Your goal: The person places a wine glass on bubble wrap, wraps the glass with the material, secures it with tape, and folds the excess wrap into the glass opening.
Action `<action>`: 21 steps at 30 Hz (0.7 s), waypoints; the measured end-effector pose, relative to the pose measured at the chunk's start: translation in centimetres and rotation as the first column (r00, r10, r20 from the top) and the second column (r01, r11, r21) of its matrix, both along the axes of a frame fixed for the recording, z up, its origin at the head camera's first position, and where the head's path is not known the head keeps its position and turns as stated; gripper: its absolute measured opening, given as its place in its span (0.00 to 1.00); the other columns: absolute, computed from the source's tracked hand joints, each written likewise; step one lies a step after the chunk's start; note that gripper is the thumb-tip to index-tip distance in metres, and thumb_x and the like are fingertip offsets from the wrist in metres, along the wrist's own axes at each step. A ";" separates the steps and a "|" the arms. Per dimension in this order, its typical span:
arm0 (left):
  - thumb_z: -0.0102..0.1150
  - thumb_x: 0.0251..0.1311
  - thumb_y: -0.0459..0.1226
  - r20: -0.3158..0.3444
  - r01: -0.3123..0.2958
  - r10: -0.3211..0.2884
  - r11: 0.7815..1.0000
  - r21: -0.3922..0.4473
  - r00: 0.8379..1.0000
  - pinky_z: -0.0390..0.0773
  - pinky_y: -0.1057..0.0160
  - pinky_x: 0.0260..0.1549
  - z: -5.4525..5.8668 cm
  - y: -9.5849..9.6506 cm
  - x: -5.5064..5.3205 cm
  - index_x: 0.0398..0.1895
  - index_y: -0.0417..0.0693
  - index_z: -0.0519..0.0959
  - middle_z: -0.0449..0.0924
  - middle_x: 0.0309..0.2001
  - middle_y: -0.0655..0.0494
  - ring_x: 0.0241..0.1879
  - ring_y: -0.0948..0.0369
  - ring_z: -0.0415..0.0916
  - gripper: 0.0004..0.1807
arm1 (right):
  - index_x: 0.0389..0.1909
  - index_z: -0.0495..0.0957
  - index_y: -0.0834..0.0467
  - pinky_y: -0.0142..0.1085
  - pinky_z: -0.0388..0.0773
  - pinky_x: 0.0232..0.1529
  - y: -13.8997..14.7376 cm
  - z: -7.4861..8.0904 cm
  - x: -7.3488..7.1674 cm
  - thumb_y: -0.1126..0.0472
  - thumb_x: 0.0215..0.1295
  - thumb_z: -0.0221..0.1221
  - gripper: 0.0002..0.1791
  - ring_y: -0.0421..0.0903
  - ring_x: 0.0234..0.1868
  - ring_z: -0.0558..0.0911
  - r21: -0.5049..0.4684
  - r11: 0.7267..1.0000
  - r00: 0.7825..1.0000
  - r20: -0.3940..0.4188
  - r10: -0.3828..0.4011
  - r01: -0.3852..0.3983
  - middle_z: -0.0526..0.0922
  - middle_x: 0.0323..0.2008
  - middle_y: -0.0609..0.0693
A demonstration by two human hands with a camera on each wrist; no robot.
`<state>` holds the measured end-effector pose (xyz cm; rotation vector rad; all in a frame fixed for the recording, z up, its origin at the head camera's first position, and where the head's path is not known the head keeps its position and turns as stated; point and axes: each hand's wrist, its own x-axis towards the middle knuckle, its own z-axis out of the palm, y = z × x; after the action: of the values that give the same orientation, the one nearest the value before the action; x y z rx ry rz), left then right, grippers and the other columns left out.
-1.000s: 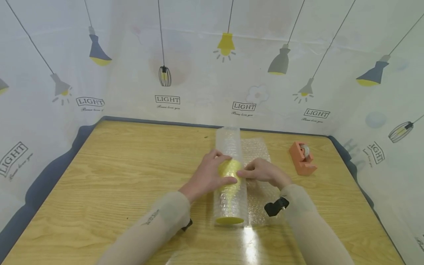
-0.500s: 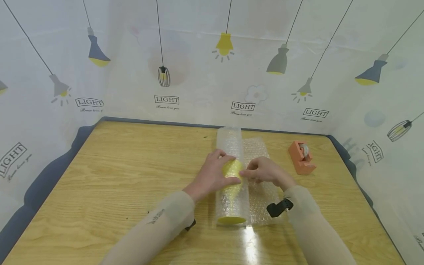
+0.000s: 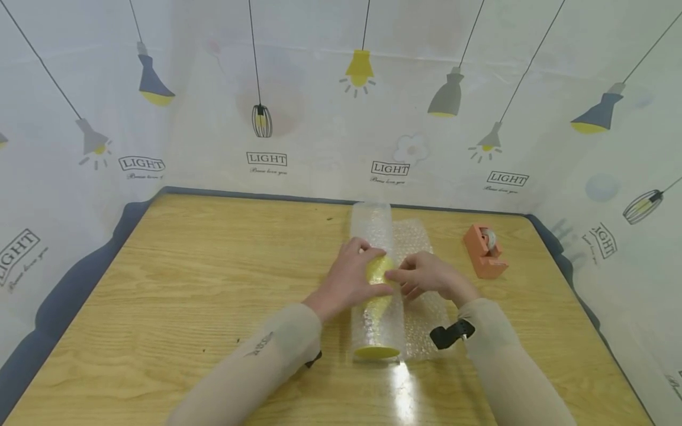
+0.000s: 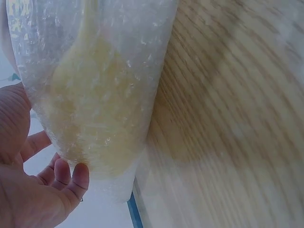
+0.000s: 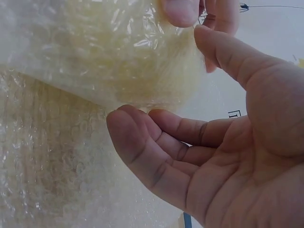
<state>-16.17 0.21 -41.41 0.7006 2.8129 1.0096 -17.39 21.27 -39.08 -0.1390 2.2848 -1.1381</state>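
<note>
A roll of bubble wrap (image 3: 371, 228) lies lengthwise on the table. Through its layers shows a yellow thing (image 3: 376, 352) with a rounded body, a thin neck and an oval end toward me; its exact kind is blurred by the wrap. To the right of the roll, a loose flat part of the bubble wrap (image 3: 426, 322) spreads on the table. My left hand (image 3: 351, 275) grips the roll from its left side, thumb and fingers bent over the top. From the right, my right hand (image 3: 430, 277) holds the roll with the thumb on top and curled fingertips (image 5: 123, 126) against its lower side.
An orange tape dispenser (image 3: 485, 257) with a tape roll stands at the right on the wooden table (image 3: 213, 254). A white curtain (image 3: 319, 148) printed with lamps closes off the back and both sides.
The wrapped roll has shifted slightly to the right over the loose sheet, and my left hand has moved along with it. The right hand's fingers have curled a little under the roll's side.
</note>
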 end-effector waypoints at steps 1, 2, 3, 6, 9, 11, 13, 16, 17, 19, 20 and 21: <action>0.78 0.52 0.56 -0.004 0.003 -0.003 1.000 -0.002 1.000 0.77 0.60 0.54 0.0 0.1 0.0 0.71 0.54 0.74 0.68 0.61 0.52 0.58 0.56 0.66 0.43 | 0.50 0.79 0.69 0.50 0.87 0.47 0.0 0.0 0.0 0.46 0.72 0.63 0.27 0.55 0.41 0.88 0.005 1.000 1.000 0.005 -0.007 0.006 0.85 0.44 0.61; 0.78 0.52 0.56 -0.004 0.004 -0.004 1.000 -0.003 1.000 0.77 0.59 0.55 0.1 0.2 0.0 0.71 0.54 0.74 0.68 0.61 0.52 0.58 0.56 0.66 0.44 | 0.50 0.79 0.69 0.50 0.87 0.47 -0.1 0.0 0.0 0.45 0.72 0.63 0.28 0.54 0.41 0.88 0.009 1.000 1.000 0.009 -0.010 0.010 0.85 0.44 0.61; 0.78 0.52 0.56 -0.009 0.006 -0.006 1.000 -0.005 1.000 0.77 0.59 0.54 0.2 0.3 0.0 0.71 0.54 0.74 0.68 0.61 0.52 0.58 0.56 0.66 0.43 | 0.50 0.79 0.70 0.50 0.87 0.47 -0.1 0.0 0.0 0.44 0.71 0.63 0.29 0.54 0.40 0.88 0.012 1.000 1.000 0.012 -0.012 0.012 0.86 0.44 0.61; 0.77 0.52 0.57 -0.023 0.010 -0.010 1.000 -0.021 1.000 0.78 0.59 0.55 0.3 0.6 0.0 0.71 0.52 0.74 0.68 0.61 0.51 0.59 0.56 0.66 0.44 | 0.45 0.82 0.68 0.48 0.88 0.46 -0.3 0.0 0.0 0.43 0.71 0.63 0.28 0.52 0.37 0.89 0.026 0.999 1.000 0.012 -0.019 0.019 0.87 0.42 0.60; 0.76 0.53 0.57 -0.045 0.013 -0.015 0.999 -0.049 0.999 0.78 0.59 0.56 0.4 0.9 0.0 0.71 0.51 0.74 0.68 0.62 0.50 0.60 0.55 0.66 0.44 | 0.39 0.84 0.66 0.47 0.88 0.44 -0.5 -0.1 0.0 0.42 0.71 0.63 0.27 0.51 0.34 0.89 0.052 0.998 1.000 -0.002 -0.022 0.022 0.88 0.37 0.57; 0.76 0.53 0.58 -0.057 0.015 -0.018 0.998 -0.061 0.998 0.78 0.60 0.56 0.3 1.1 0.1 0.71 0.51 0.74 0.68 0.63 0.51 0.60 0.55 0.65 0.44 | 0.35 0.85 0.65 0.46 0.88 0.44 -0.6 -0.2 0.0 0.40 0.71 0.63 0.28 0.51 0.32 0.89 0.077 0.997 1.000 -0.013 -0.023 0.024 0.88 0.35 0.56; 0.76 0.53 0.58 -0.067 0.016 -0.021 0.998 -0.069 0.998 0.77 0.60 0.56 0.3 1.2 0.1 0.71 0.50 0.74 0.68 0.62 0.50 0.60 0.55 0.65 0.44 | 0.33 0.84 0.64 0.45 0.88 0.43 -0.7 -0.3 0.0 0.38 0.70 0.62 0.29 0.50 0.32 0.89 0.099 0.995 0.999 -0.020 -0.025 0.027 0.88 0.33 0.56; 0.76 0.53 0.58 -0.069 0.011 -0.016 0.998 -0.067 0.997 0.77 0.60 0.56 0.2 1.4 0.1 0.71 0.50 0.74 0.68 0.63 0.50 0.60 0.56 0.65 0.44 | 0.32 0.84 0.63 0.44 0.87 0.43 -0.7 -0.4 -0.1 0.37 0.69 0.62 0.30 0.50 0.31 0.89 0.122 0.992 0.999 -0.020 -0.033 0.035 0.88 0.33 0.56; 0.76 0.53 0.58 -0.068 0.009 -0.014 0.998 -0.067 0.998 0.77 0.60 0.56 0.1 1.4 0.1 0.71 0.50 0.74 0.68 0.63 0.50 0.60 0.56 0.65 0.45 | 0.33 0.84 0.63 0.44 0.87 0.43 -0.8 -0.4 -0.1 0.37 0.69 0.62 0.30 0.50 0.31 0.89 0.124 0.992 0.999 -0.017 -0.035 0.037 0.88 0.33 0.56; 0.76 0.53 0.58 -0.065 0.009 -0.013 0.998 -0.066 0.998 0.77 0.60 0.56 0.1 1.4 0.1 0.71 0.50 0.73 0.68 0.63 0.50 0.60 0.56 0.65 0.45 | 0.33 0.84 0.63 0.44 0.87 0.43 -0.8 -0.4 -0.2 0.37 0.69 0.63 0.30 0.50 0.32 0.89 0.124 0.991 0.999 -0.005 -0.045 0.045 0.88 0.33 0.56; 0.76 0.53 0.58 -0.062 0.009 -0.013 0.998 -0.064 0.998 0.77 0.60 0.56 0.1 1.5 0.1 0.72 0.50 0.73 0.68 0.63 0.50 0.61 0.56 0.65 0.45 | 0.33 0.84 0.63 0.44 0.87 0.43 -0.8 -0.4 -0.2 0.37 0.69 0.63 0.30 0.50 0.32 0.89 0.122 0.991 0.999 0.003 -0.049 0.048 0.88 0.33 0.56; 0.76 0.53 0.58 -0.058 0.013 -0.016 0.998 -0.061 0.998 0.77 0.60 0.56 0.1 1.4 0.1 0.72 0.50 0.73 0.68 0.64 0.50 0.61 0.55 0.65 0.45 | 0.33 0.84 0.63 0.44 0.87 0.43 -0.8 -0.4 -0.2 0.37 0.69 0.63 0.30 0.50 0.32 0.89 0.121 0.992 0.999 0.008 -0.049 0.047 0.88 0.33 0.56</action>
<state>-16.03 1.64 -41.29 0.7546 2.8695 0.9122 -17.61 20.51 -39.50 -0.0308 2.3515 -1.0182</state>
